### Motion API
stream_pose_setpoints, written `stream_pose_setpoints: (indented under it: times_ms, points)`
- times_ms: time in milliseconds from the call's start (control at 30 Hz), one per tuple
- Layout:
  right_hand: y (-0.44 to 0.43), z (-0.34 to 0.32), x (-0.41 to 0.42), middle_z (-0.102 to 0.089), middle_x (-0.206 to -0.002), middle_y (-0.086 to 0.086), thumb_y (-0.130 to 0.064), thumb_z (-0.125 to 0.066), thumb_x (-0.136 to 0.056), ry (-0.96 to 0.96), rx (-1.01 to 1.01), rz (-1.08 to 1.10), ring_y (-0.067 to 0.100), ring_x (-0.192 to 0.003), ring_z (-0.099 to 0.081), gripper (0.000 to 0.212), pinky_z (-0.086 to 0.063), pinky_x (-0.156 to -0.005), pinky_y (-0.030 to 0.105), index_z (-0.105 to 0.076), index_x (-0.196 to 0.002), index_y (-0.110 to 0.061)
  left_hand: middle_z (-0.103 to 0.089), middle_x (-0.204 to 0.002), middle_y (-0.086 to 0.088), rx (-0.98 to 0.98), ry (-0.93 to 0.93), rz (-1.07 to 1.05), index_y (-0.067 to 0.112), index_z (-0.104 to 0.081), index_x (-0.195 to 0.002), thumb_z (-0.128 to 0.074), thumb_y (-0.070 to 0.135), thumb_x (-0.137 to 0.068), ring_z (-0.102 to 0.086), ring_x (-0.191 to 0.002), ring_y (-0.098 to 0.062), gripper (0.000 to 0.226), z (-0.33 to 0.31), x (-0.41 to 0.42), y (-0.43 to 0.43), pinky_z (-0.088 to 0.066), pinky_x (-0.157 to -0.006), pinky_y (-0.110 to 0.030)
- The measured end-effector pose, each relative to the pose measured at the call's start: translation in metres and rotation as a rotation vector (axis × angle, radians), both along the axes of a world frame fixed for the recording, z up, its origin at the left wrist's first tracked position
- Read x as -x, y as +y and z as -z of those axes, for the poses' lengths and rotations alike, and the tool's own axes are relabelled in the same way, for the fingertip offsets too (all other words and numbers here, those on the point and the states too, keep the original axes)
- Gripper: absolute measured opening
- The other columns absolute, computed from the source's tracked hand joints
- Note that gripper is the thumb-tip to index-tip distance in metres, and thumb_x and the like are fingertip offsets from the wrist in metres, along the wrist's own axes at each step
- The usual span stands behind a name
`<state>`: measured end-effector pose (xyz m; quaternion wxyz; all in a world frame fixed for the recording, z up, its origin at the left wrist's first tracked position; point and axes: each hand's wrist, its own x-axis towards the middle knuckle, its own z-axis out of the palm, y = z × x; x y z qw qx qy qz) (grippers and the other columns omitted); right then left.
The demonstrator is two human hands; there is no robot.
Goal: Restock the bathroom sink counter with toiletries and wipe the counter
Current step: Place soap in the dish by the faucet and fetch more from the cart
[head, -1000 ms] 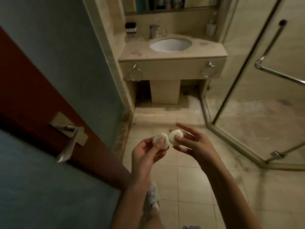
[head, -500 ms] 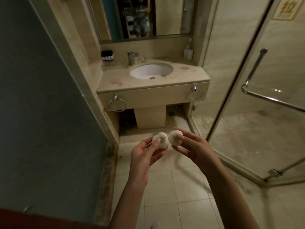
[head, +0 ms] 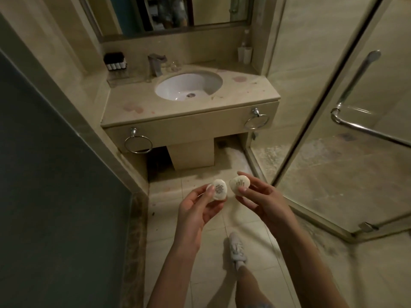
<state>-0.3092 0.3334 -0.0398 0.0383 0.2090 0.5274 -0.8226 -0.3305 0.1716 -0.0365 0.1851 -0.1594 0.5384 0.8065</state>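
I stand on the bathroom floor a step short of the sink counter (head: 133, 112), a beige stone top with pinkish stains and a white basin (head: 189, 87). My left hand (head: 198, 207) pinches a small round white wrapped soap (head: 219, 189) with printed text. My right hand (head: 262, 196) pinches a second round wrapped soap (head: 239, 184) beside it. Both soaps are held in the air, well below and in front of the counter's front edge.
A faucet (head: 156, 63) stands behind the basin, a black rack of small bottles (head: 115, 61) at the back left, a white cup (head: 244, 54) at the back right. Towel rings (head: 138, 143) hang on the counter's front. A glass shower door (head: 333, 107) with a metal handle stands right; a wall edge is left.
I have walked forward through the doorway; the counter is nearer and lower in view. The two soaps have moved slightly apart, each still held in its own hand.
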Motion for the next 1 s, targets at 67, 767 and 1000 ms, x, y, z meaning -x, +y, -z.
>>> stream_pose_setpoints:
  times_ms: [67,767,1000]
  points:
    - [0.011,0.001,0.029,-0.071,-0.109,0.011,0.0,-0.067,-0.081,-0.005,-0.005,-0.018,0.02,-0.1,-0.069,0.038,-0.057,-0.08,0.026,-0.066,-0.117,-0.011,-0.073,-0.1,-0.01,0.036,0.015,-0.025,0.012,-0.064,-0.106,-0.071,0.017,-0.08,-0.072,-0.09,-0.023,0.027,0.002,0.027,0.012,-0.058,-0.066,-0.023]
    - [0.171,-0.009,0.279,-0.073,-0.103,0.01,-0.008,-0.072,-0.07,0.028,0.036,-0.07,0.016,-0.09,-0.069,0.04,-0.056,-0.072,0.022,-0.068,-0.11,-0.007,-0.074,-0.097,-0.012,0.05,0.078,-0.077,0.009,-0.066,-0.107,-0.068,0.011,-0.084,-0.072,-0.087,-0.025,0.024,-0.019,0.269,0.178,-0.055,-0.061,-0.018]
    - [0.18,-0.002,0.333,-0.072,-0.105,0.01,-0.014,-0.073,-0.066,0.035,0.03,-0.071,0.018,-0.095,-0.069,0.048,-0.057,-0.074,0.024,-0.066,-0.113,-0.005,-0.073,-0.098,-0.012,0.068,0.044,-0.059,0.007,-0.067,-0.108,-0.076,0.029,-0.067,-0.072,-0.087,-0.025,0.046,-0.011,0.328,0.189,-0.057,-0.064,-0.022]
